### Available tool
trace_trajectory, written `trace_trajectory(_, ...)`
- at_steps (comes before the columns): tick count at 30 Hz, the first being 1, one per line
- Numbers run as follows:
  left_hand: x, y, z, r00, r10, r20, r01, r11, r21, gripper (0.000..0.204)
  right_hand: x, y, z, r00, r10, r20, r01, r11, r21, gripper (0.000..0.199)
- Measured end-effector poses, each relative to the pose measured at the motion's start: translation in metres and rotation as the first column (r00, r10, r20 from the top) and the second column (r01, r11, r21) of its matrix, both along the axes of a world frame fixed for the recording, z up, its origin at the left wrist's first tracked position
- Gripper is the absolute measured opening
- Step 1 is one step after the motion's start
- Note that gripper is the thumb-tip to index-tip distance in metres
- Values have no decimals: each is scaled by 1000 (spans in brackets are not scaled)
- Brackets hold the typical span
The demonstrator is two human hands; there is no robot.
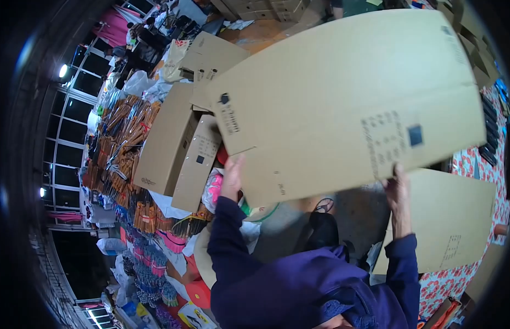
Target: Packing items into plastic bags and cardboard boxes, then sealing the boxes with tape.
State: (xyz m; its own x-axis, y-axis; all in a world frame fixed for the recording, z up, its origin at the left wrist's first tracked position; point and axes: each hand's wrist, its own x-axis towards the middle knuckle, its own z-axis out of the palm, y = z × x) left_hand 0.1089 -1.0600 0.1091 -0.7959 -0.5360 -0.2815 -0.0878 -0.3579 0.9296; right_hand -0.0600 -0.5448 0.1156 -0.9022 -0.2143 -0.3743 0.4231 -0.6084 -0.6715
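The person holds up a big flat cardboard box (348, 98) with both hands. It is folded flat and fills the top middle and right of the view, tipped a little. The left hand (232, 178) grips the box at its lower left edge. The right hand (398, 189) grips the lower edge farther right. Both arms wear dark blue sleeves (233, 241).

Another flat cardboard sheet (457, 219) lies just below the right hand, on a cloth with red flowers (488, 164). To the left, more brown cardboard boxes (167, 142) lie in a pile. Beside them are heaps of brown bundled sticks (123, 137). Lower down are pink and blue bundles (150, 263). The grey floor (282, 225) shows under the held box.
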Motion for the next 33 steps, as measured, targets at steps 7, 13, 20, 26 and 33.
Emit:
trace_trajectory(7, -39, -126, 88, 992, 125, -15, -122, 929, -350, 38, 11, -166, -27, 875, 388, 290, -431, 897, 100, 16)
trace_trajectory(13, -140, -195, 82, 967, 188, 173, -9, 701, -713, 38, 43, -110, -77, 845, 334, 417, -412, 905, 110, 16)
trace_trajectory(20, -240, -242, 28, 833, 246, 495, 337, 484, -807, 42, 80, -9, -109, 858, -158, 488, -25, 937, 347, 17)
trace_trajectory(26, -295, -282, -10, 759, 309, 573, 434, 416, -799, 39, 162, 30, -187, 743, -412, 527, 218, 894, 391, 13)
trace_trajectory(33, -346, -436, -52, 698, 350, 625, 396, 538, -744, 39, 195, 0, -253, 954, 16, 299, -244, 619, 746, 11)
